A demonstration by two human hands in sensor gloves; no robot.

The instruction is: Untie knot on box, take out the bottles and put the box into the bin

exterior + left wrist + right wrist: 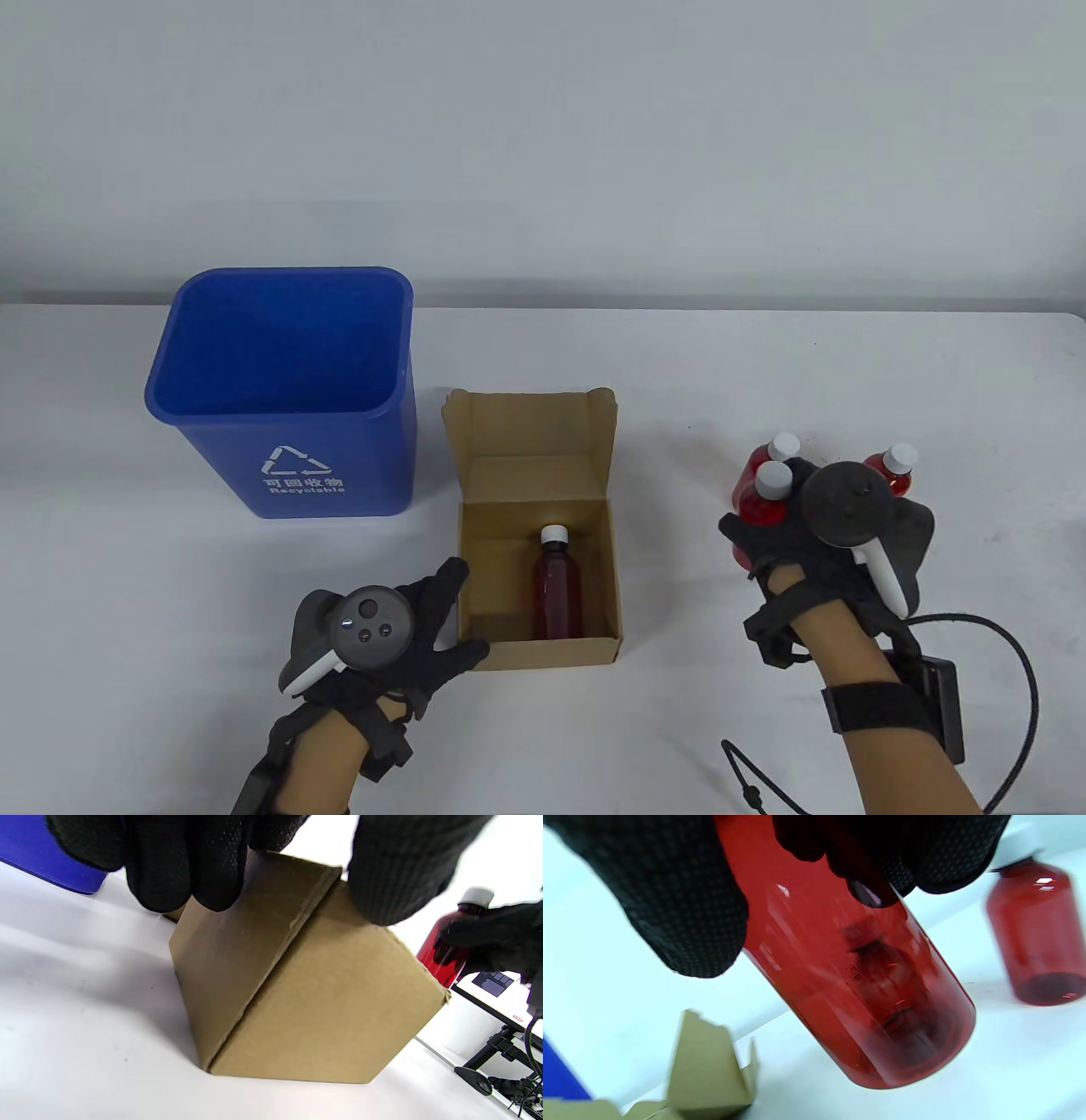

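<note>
The brown cardboard box (536, 518) stands open mid-table, lid flap up at the back. One dark red bottle (557, 590) with a white cap lies inside. My left hand (450, 615) is at the box's front-left corner (318, 993), fingers (182, 870) flat against the left wall and thumb along the front wall. To the right, my right hand (789, 531) grips a red bottle (764, 501) (848, 993), tilted just above the table. Two more red bottles stand there, one behind it (785, 446) and one further right (892, 469) (1039, 933). No string or knot shows.
The blue recycling bin (280, 390) stands upright and open, left of the box and behind my left hand. A black cable (1018, 679) loops from my right wrist near the table's front right. Bare white tabletop (679, 382) lies between the box and the bottles.
</note>
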